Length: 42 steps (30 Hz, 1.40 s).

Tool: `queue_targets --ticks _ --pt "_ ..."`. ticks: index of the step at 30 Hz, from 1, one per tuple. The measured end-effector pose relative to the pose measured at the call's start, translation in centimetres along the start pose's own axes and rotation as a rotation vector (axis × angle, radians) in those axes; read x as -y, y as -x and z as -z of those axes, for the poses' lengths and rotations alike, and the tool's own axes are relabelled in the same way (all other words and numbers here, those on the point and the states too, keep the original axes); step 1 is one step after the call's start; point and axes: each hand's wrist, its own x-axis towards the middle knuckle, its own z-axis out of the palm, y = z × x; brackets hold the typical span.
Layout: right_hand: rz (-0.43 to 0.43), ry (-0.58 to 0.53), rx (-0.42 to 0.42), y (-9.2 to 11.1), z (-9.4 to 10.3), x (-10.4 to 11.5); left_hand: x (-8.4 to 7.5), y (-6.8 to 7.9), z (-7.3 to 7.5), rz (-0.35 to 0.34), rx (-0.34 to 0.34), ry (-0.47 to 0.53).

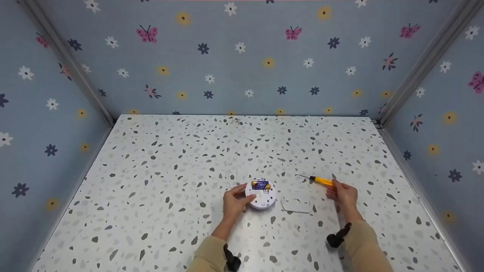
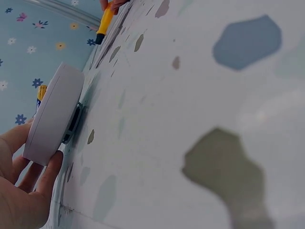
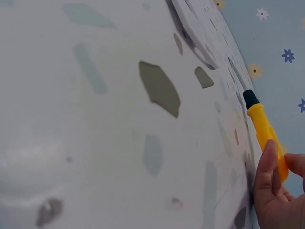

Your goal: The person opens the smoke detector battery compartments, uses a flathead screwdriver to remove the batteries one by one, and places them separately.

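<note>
White round device, yellow-handled screwdriver

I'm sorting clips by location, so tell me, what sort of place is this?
Probably a small booth set up for tabletop work. A speckled tabletop is enclosed on three sides by flower-printed blue panels, with grey posts at the two far corners.

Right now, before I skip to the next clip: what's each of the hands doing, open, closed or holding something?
Left hand: closed, holding the white round device by its edge.
Right hand: closed, holding the yellow-handled tool.
</note>
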Motion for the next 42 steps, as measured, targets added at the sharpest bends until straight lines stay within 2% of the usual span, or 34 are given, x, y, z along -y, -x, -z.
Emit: queue_targets --ticks 10,14,23,31,36,42 --pt "-0.013 -0.014 0.009 0.2 0.3 -0.2 0.1 -0.1 -0.1 0.023 -0.004 -0.02" --pt "0.018 0.013 0.006 0.7 0.5 -0.2 0.1 -0.2 0.0 0.018 0.005 -0.024" --pt "0.146 0.102 0.015 1.8 0.7 -0.8 0.2 -0.2 -0.2 -0.006 -0.015 -0.043" --pt "0.222 0.209 0.055 3.4 0.0 -0.7 0.2 -0.1 -0.1 0.034 -0.025 -0.069" --pt "0.281 0.237 0.081 4.4 -0.8 -0.9 0.2 -0.2 -0.1 0.042 -0.02 -0.065" --pt "0.394 0.27 0.125 4.9 -1.6 -1.5 0.1 -0.2 -0.1 0.055 -0.014 -0.053"
